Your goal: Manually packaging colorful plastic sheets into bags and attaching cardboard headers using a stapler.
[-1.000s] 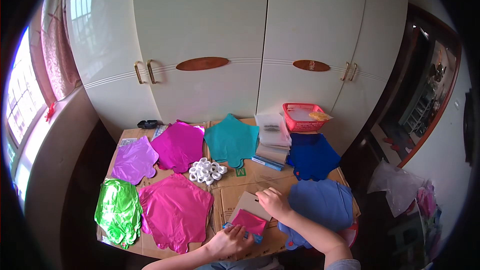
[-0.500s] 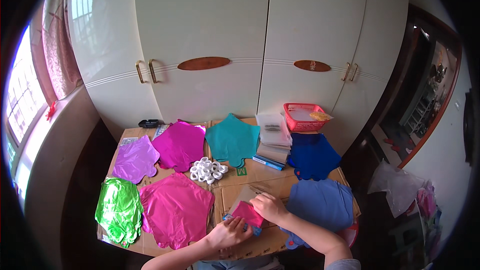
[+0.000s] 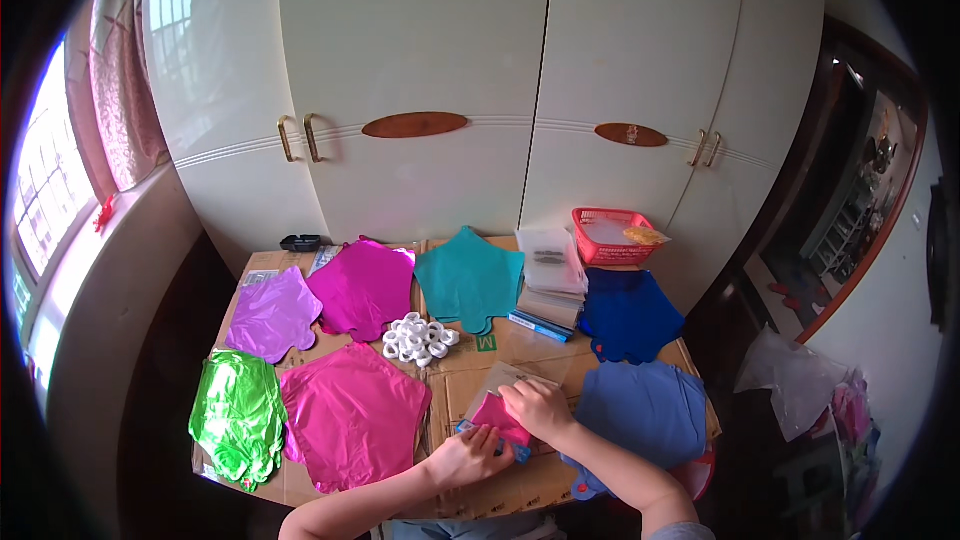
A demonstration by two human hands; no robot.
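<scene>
At the table's near middle my two hands meet at a folded pink foil piece. My left hand pinches its lower left side, and my right hand grips its upper right edge with bent fingers. A blue printed piece shows below the pink foil, partly hidden by my left hand. Beneath and beyond lies a clear plastic bag, flat on the cardboard; whether the foil is inside it I cannot tell. Farther off sits a heap of white rings.
Flat foil shapes surround my hands: pink, green, lilac, magenta, teal, dark blue and dusty blue. Stacked clear bags and cards stand beside a red basket. Cardboard covers the table.
Both hands and the pink foil have shifted slightly. My right hand has drawn a little closer over the foil's upper edge. The view has moved slightly.
</scene>
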